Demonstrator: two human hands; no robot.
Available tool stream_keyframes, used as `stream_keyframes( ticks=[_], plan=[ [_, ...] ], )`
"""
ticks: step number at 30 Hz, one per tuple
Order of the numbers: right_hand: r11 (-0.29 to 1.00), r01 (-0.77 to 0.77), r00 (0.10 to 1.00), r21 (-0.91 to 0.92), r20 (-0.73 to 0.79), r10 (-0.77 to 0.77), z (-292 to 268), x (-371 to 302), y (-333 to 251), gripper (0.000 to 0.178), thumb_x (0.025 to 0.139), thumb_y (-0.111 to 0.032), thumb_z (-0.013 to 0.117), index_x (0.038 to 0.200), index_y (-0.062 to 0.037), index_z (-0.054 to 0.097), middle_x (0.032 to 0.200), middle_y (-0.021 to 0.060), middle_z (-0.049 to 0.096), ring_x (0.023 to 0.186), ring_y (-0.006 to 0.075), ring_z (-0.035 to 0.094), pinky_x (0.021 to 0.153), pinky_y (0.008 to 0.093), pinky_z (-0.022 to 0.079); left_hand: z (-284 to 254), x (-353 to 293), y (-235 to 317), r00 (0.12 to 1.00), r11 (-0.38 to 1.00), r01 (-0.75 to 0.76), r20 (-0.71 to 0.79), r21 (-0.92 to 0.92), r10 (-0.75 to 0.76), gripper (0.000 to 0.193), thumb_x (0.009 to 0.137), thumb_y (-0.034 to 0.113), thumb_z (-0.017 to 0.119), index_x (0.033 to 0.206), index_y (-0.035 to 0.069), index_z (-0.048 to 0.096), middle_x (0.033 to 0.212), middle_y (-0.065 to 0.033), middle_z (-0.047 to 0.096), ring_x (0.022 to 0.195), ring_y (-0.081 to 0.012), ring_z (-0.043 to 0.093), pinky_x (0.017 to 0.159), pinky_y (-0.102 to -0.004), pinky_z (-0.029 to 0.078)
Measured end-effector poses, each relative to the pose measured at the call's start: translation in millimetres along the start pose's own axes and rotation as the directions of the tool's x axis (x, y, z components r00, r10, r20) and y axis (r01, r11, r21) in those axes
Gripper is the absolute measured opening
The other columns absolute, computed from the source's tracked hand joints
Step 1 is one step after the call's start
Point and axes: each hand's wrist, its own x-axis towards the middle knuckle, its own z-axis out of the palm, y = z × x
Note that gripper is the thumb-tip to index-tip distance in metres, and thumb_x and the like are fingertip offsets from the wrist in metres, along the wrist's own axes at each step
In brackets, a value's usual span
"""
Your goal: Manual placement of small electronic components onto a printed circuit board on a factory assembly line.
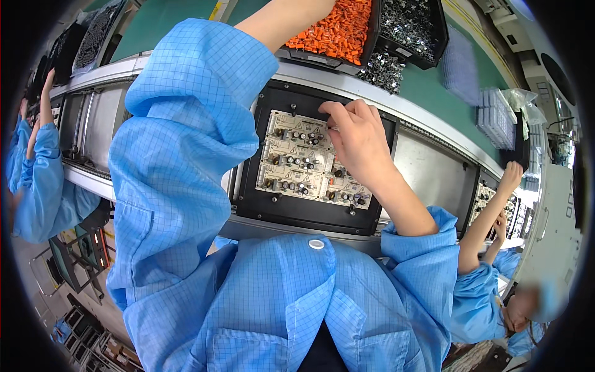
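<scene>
My left arm stretches forward past the conveyor, and my left hand [304, 8] is over the left edge of a black bin of small orange parts [334, 34]. The top of the picture cuts that hand off, so its fingers do not show. Over the upper right of a cream circuit board panel [294, 149] hovers my right hand [359, 139], thumb and fingers bent together in a pinch. Whatever lies between them is too small to make out. Several small capacitors stand in rows on the panel, which sits in a black carrier tray [251, 180] on the conveyor.
Beside the orange parts stands a black bin of small metal parts [409, 28], with a loose pile [384, 69] before it. Clear plastic trays [496, 118] are stacked farther right. A co-worker [489, 273] handles another board at right; others in blue sleeves [46, 173] are at left.
</scene>
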Motion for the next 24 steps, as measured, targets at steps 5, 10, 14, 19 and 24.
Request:
stream_keyframes(
  ticks=[5,10,14,19,24],
  plan=[
    [0.996,0.007,1.000,-0.089,-0.005,-0.008,4,-2,-2,0.037,0.076,-0.004,0.072,0.111,-0.0117,0.060,0.083,0.0024,0.065,0.088,0.0238,0.056,0.082,0.0386,0.042,-25,-7,2,1.000,0.977,-0.008,0.010,-0.213,0.010,0.010,0.078,0.000,0.061,0.078,-0.004,0.070,0.080,-0.0272,0.067,0.083,-0.0387,0.068,0.077,-0.0447,0.054],
    [0.993,0.021,0.999,-0.119,-0.021,-0.024,6,-4,-4,0.034,0.078,-0.006,0.072,0.109,-0.0124,0.061,0.081,0.0022,0.064,0.088,0.0236,0.056,0.083,0.0388,0.041,-53,-19,21,0.993,0.933,0.093,-0.032,-0.347,-0.111,0.009,0.081,0.003,0.062,0.079,-0.003,0.068,0.078,-0.0268,0.066,0.083,-0.0391,0.067,0.077,-0.0438,0.054],
    [0.993,0.011,0.999,-0.121,-0.039,-0.016,5,-5,-2,0.031,0.079,-0.007,0.071,0.107,-0.0121,0.061,0.080,0.0028,0.064,0.088,0.0235,0.056,0.083,0.0386,0.041,-60,-35,16,0.995,0.911,0.094,0.010,-0.402,-0.099,0.011,0.084,0.008,0.064,0.084,-0.002,0.068,0.080,-0.0226,0.068,0.079,-0.0343,0.067,0.073,-0.0412,0.052],
    [0.993,0.012,0.999,-0.115,-0.048,-0.018,7,-6,1,0.031,0.078,-0.007,0.071,0.106,-0.0117,0.061,0.078,0.0033,0.064,0.087,0.0235,0.056,0.083,0.0384,0.041,-73,-64,13,0.995,0.919,0.076,0.092,-0.388,-0.044,0.018,0.087,0.015,0.068,0.097,-0.001,0.071,0.080,-0.0127,0.071,0.070,-0.0186,0.066,0.064,-0.0336,0.049],
    [0.986,-0.019,0.997,-0.167,-0.079,0.006,13,-8,2,0.030,0.075,-0.005,0.070,0.104,-0.0110,0.063,0.074,0.0025,0.063,0.085,0.0234,0.056,0.083,0.0383,0.041,-96,-101,27,0.936,0.867,0.255,0.336,-0.429,-0.109,0.019,0.086,0.010,0.066,0.095,-0.006,0.069,0.079,-0.0194,0.070,0.074,-0.0300,0.069,0.071,-0.0375,0.053]
  ],
)
